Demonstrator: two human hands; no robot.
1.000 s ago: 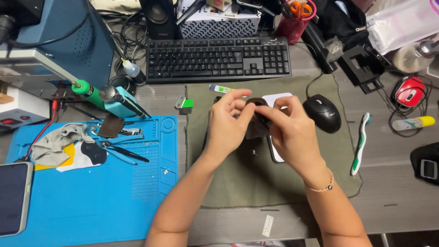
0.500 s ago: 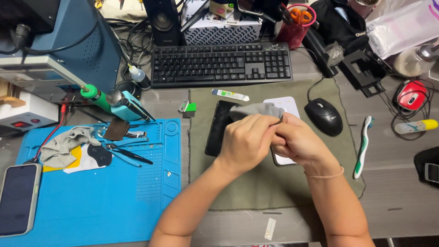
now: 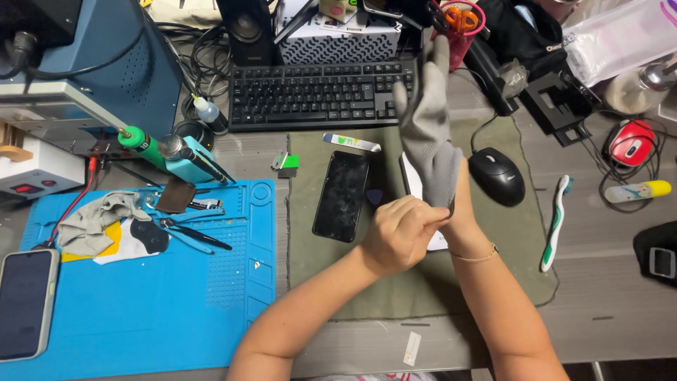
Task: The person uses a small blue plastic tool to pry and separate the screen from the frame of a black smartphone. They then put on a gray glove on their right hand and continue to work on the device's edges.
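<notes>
My right hand (image 3: 427, 130) is raised upright over the green mat (image 3: 338, 282), inside a grey knit glove whose fingers point up toward the keyboard. My left hand (image 3: 400, 233) grips the cuff of that grey glove (image 3: 443, 185) at the right wrist. A black phone (image 3: 342, 195) with a cracked screen lies face up on the mat just left of the hands. A white flat piece (image 3: 412, 180) lies partly hidden behind the gloved hand.
A black keyboard (image 3: 321, 94) and black mouse (image 3: 497, 176) lie beyond the mat. A blue work mat (image 3: 176, 303) at left carries tweezers (image 3: 190, 236), a grey rag (image 3: 95, 219) and a soldering tool (image 3: 173, 152). Another phone (image 3: 25, 303) lies far left. A toothbrush (image 3: 553, 222) lies at right.
The hands were bunched together low over the mat with the glove; now the right hand is up and inside the glove, and the left hand pulls at its cuff. The black phone is uncovered.
</notes>
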